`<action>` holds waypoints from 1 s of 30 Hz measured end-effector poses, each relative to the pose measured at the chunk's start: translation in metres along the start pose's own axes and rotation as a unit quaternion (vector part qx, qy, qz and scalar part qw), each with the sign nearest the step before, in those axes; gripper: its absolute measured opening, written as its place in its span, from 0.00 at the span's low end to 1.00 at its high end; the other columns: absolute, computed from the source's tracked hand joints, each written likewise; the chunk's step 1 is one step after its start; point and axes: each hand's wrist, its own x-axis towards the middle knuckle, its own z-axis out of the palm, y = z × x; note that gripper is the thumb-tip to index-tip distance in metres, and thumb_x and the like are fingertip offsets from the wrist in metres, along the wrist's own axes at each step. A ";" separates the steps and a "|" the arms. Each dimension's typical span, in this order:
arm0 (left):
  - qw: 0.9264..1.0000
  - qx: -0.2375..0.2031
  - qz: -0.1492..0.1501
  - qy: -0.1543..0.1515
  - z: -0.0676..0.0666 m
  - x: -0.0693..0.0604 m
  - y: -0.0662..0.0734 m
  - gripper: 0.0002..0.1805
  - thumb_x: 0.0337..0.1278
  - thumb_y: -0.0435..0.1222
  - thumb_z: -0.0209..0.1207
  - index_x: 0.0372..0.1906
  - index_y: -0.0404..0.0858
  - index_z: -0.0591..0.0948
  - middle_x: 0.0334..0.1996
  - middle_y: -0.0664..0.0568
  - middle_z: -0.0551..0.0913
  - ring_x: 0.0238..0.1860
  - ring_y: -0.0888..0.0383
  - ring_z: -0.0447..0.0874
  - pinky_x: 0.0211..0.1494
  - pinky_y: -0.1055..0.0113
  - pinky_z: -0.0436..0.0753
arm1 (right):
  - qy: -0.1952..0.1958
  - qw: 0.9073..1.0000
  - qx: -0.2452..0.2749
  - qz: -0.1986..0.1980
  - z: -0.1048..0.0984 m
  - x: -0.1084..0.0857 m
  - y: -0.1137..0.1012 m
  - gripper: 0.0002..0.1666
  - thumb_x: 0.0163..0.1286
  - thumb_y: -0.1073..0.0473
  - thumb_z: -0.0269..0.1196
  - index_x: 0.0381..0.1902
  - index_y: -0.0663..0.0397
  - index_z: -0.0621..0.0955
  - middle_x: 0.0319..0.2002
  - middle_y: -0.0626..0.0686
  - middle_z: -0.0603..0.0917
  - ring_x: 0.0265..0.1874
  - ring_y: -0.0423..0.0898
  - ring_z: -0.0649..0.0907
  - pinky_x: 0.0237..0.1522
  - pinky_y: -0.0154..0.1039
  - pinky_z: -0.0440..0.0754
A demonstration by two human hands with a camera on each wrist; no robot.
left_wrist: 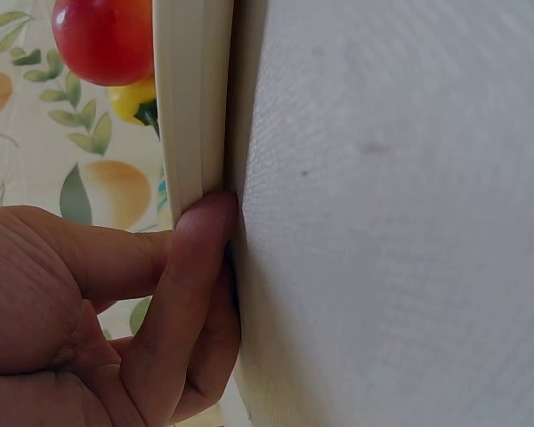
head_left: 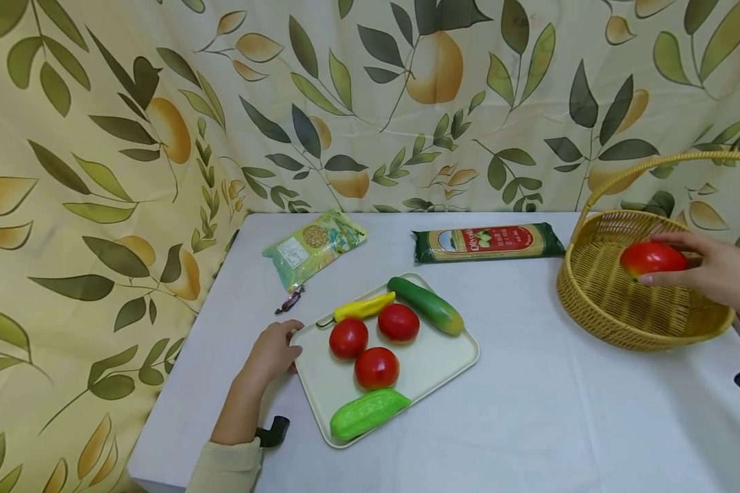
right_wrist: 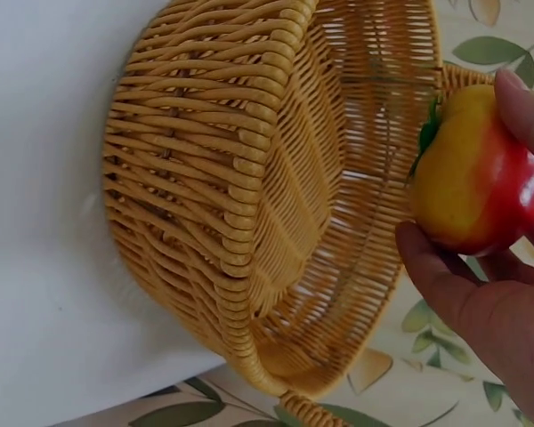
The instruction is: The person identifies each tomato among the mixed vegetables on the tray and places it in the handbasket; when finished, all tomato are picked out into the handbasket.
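Fingers [right_wrist: 436, 280] and thumb of the right hand [head_left: 718, 268] hold a red-and-yellow fruit [head_left: 652, 260] over the basket [head_left: 617, 308], on the right of the bench [head_left: 530, 411]. Its skin looks smooth, so an uneven pinch could let it squirt out; released too high, it might bounce off the wicker or strike the rim. The arched handle [head_left: 672, 159], rising beyond the hand, could snag the wrist and drag the basket.

To the left, the left hand [head_left: 274, 349] pinches the tray [head_left: 438, 356] at its left corner; were that corner raised, the three round tomatoes [head_left: 377, 368] would probably roll rightward, and the green gourd [head_left: 370, 414] along the near edge could slip off.
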 end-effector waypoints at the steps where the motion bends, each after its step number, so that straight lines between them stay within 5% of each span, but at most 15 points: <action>1: 1.000 0.001 0.000 0.000 0.000 0.000 0.000 0.22 0.60 0.28 0.63 0.61 0.36 0.79 0.41 0.40 0.77 0.19 0.56 0.78 0.29 0.64 0.76 | -0.003 1.000 -0.001 0.000 0.000 0.001 0.001 0.52 0.67 0.51 0.70 0.70 0.77 0.53 0.58 0.83 0.56 0.50 0.81 0.62 0.42 0.68 0.78; 13: 1.000 0.006 0.005 0.003 -0.002 0.001 0.000 0.22 0.60 0.28 0.63 0.61 0.35 0.79 0.41 0.40 0.78 0.22 0.56 0.78 0.31 0.64 0.76 | -0.028 0.999 -0.030 -0.004 0.008 0.009 0.008 0.57 0.66 0.40 0.68 0.72 0.73 0.54 0.58 0.82 0.59 0.49 0.80 0.64 0.42 0.70 0.72; 30: 1.000 -0.008 0.009 0.003 -0.002 0.000 -0.001 0.22 0.59 0.26 0.63 0.60 0.35 0.79 0.40 0.41 0.78 0.18 0.57 0.79 0.29 0.64 0.78 | -0.037 0.997 -0.069 -0.022 0.016 0.010 0.013 0.59 0.58 0.39 0.73 0.68 0.75 0.58 0.54 0.84 0.63 0.48 0.81 0.67 0.41 0.69 0.75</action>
